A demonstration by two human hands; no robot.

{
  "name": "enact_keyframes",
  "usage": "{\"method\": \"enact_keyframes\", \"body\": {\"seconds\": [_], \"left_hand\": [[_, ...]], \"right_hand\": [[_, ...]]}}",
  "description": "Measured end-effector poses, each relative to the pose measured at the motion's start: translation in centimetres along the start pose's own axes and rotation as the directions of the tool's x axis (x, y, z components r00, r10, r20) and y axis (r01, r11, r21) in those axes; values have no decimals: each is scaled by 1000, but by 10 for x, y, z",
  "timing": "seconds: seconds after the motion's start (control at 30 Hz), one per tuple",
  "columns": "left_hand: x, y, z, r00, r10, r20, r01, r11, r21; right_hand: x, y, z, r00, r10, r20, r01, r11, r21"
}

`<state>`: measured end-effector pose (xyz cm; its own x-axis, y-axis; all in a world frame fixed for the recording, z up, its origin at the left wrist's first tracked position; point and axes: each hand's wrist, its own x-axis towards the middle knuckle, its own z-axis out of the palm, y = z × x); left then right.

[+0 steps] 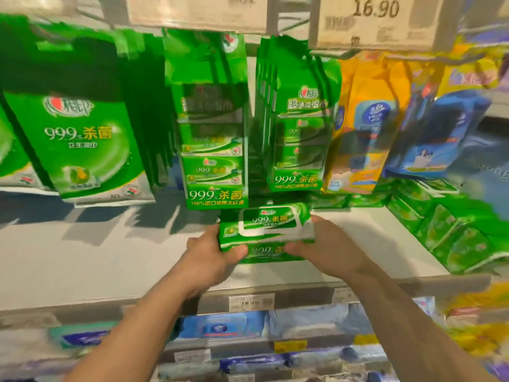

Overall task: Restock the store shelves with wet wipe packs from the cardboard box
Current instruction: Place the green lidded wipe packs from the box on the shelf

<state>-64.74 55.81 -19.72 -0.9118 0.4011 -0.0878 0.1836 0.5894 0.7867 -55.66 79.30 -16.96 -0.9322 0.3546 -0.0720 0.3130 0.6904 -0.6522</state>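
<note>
Placing step: left hand (213, 256) and right hand (323, 248) each in a grip on 2 stacked wet wipe packs (265, 232), centre frame, over white shelf (96, 260). Next: set down, slide back under hanging packs (214, 158).

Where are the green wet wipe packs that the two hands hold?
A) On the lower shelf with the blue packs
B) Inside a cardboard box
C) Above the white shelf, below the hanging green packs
C: both hands, left hand and right hand, grip the stacked wet wipe packs over the white shelf, just under the hanging green packs.
</note>
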Motion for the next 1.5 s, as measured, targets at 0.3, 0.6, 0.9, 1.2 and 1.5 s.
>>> {"method": "enact_keyframes", "body": {"seconds": [0.3,0.6,0.9,1.2,1.5], "left_hand": [[40,4,4,998,-67,-16,69,993,95],[86,-4,23,980,-168,-107,176,982,63],[83,-16,23,969,-181,-167,173,983,-62],[104,5,30,919,-384,-85,390,918,67],[94,5,33,959,-215,-184,237,965,108]], "right_hand": [[49,15,1,999,14,38,-7,987,-158],[87,19,4,996,85,-9,-85,975,-204],[89,29,3,998,-49,38,53,989,-139],[95,27,7,986,145,-81,-154,981,-118],[89,29,8,971,226,-81,-225,974,21]]}}
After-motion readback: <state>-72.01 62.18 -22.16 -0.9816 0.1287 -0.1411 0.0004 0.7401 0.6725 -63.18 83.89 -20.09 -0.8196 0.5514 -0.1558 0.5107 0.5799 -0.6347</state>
